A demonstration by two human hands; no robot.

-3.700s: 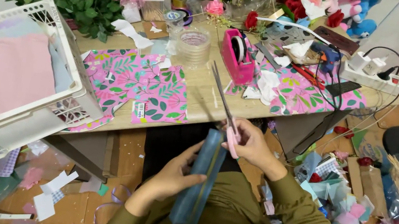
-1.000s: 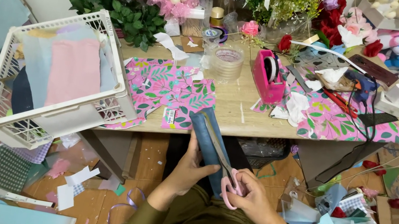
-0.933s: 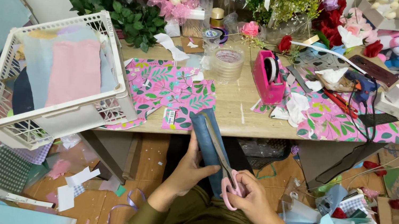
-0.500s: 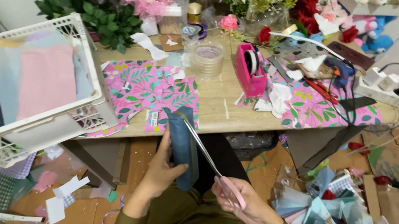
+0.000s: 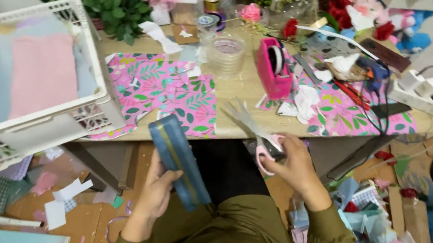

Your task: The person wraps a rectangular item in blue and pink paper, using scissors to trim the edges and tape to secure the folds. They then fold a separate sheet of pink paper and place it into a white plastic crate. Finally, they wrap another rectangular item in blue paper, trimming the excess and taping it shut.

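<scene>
Illumination: even, diffuse, moderately bright; source direction cannot tell. Shadows soft, darkest under table (image 5: 244,94) edge, around lap. No strong glare; faint sheen on clear tape rolls (image 5: 227,53). Motion blur marked: scissors (image 5: 253,129) blades smeared, right hand (image 5: 291,163) soft. Left hand (image 5: 158,191) and blue fabric strip (image 5: 181,159) slightly soft. Wide-angle distortion: white basket (image 5: 23,83) stretched at left edge. Right-edge clutter blurred, low detail.

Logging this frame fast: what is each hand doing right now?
Left hand: closed on a folded strip of blue fabric.
Right hand: closed on pink-handled scissors, blades out over the table edge.
</scene>
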